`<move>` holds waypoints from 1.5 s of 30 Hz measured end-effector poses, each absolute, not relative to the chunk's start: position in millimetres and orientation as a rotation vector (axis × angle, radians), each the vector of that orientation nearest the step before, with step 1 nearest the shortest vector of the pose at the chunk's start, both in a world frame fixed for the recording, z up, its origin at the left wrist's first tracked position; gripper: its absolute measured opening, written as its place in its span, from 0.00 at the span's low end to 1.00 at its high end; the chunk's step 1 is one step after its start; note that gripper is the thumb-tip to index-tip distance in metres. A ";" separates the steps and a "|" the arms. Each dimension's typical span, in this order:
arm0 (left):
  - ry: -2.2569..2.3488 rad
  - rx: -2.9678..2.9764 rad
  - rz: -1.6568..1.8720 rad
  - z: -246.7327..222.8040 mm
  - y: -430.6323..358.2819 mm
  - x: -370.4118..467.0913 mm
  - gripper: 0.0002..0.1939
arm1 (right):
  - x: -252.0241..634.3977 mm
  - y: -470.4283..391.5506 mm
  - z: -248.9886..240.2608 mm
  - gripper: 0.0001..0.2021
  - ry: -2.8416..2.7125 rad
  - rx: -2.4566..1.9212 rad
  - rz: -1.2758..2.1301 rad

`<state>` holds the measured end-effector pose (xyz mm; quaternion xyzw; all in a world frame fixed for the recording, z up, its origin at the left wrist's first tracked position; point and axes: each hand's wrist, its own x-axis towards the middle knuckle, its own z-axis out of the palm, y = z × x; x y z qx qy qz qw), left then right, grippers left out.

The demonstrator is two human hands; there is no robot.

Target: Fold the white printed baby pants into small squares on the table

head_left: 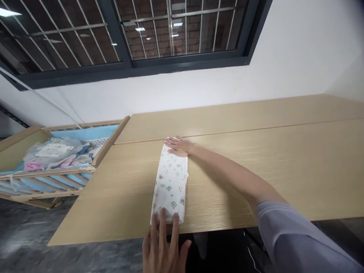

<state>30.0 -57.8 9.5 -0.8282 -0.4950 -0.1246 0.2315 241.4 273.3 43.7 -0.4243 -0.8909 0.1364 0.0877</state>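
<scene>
A white cloth (170, 180) printed with small green and brown figures lies folded into a long narrow strip on the wooden table (227, 178). Its length runs from the near edge of the table toward the wall. My right hand (178, 146) rests flat on the far end of the strip, arm stretched across from the right. At the near end, the spread fingertips of my left hand (165, 242) touch the cloth. Neither hand grips it. A small bit of fabric sticks out along the strip's right side.
Left of the table stands a wooden crib (110, 140) with blue lining, holding a pile of clothes and clear plastic bags (54, 149). A seam crosses the tabletop behind the cloth. Beyond are a white wall (182, 89) and a dark-framed window (187, 64) with bars.
</scene>
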 end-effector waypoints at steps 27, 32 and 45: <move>-1.051 -3.123 -0.782 51.1 -12.3 -1.7 0.14 | 272.9 -30.6 64.3 0.17 -2.748 -0.859 0.003; -1.087 -3.199 -0.828 69.2 -18.6 8.5 0.10 | 274.4 -36.9 72.7 0.12 -2.674 -0.886 0.186; -1.627 -2.774 -0.708 143.2 130.2 51.3 0.16 | 275.4 140.7 122.2 0.05 -2.020 -1.231 0.486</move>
